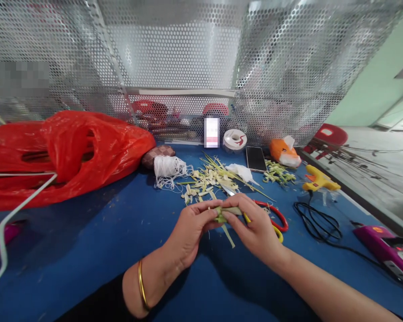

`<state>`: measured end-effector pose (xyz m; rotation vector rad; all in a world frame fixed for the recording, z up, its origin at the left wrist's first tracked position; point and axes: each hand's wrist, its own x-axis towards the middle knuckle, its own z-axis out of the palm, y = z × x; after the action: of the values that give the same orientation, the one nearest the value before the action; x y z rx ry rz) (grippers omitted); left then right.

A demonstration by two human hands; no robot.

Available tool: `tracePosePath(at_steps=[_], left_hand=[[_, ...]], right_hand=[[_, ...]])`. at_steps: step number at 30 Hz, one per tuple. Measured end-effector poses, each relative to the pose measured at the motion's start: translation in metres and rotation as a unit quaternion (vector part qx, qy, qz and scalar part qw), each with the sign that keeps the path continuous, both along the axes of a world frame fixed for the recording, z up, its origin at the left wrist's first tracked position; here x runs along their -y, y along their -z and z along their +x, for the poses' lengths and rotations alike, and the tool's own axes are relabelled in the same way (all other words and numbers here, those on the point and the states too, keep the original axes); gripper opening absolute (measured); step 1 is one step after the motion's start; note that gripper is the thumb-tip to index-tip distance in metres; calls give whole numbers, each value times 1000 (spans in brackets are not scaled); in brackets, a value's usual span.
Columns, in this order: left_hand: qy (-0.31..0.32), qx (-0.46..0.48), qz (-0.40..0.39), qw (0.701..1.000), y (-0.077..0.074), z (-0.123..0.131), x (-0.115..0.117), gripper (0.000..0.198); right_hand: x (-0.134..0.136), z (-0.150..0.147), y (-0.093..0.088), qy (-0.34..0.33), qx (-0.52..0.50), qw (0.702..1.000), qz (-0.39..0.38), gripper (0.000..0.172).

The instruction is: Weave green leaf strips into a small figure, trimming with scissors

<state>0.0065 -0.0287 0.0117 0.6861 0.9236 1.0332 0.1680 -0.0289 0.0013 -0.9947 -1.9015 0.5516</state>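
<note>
Both hands meet over the front of the blue table around a small green piece woven from leaf strips. My left hand grips it from the left with thumb and fingers closed. From the other side my right hand pinches it and a strip of leaf beside it. One pale strip end hangs below the fingers. Scissors with red and yellow handles lie partly hidden behind my right hand, their blade pointing at the cuttings. Fingers cover much of the woven piece.
Leaf cuttings lie beyond my hands, with white string to their left. A red plastic bag fills the left. Rightward are a phone, a yellow glue gun, its black cord and a purple power strip. Perforated metal stands behind.
</note>
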Motion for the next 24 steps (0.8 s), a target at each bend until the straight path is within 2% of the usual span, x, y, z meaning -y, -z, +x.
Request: tracePosePath(at_steps=[3,5,11,16,19,22,24], left_hand=[[-16,-4,0,1000,-2,-2,-1,29],[-24,-11,0,1000,-3,-3,-1,30],[-24,1,-5,1000,0,-2,-1,33],[1,-19,1,1000,2,0,1,34],[17,-23,11,1000,1,0,1,35],[18,2,10,1000,1,-2,-1,35],[14,12,3,1000,1,-3,-2,33]], right_hand=[[-4,6,-9,-26,-46,998,-39,18],[-6,9,-12,-25,-57,996,-68,9],[-5,4,-2,24,-82,988,-128,8],[0,-2,0,18,-41,997,-69,10],[-1,3,-7,-35,-8,999,-33,9],[-7,13,-16,-60,6,998,-33,21],[-12,18,-18,-61,-3,998,-27,14]])
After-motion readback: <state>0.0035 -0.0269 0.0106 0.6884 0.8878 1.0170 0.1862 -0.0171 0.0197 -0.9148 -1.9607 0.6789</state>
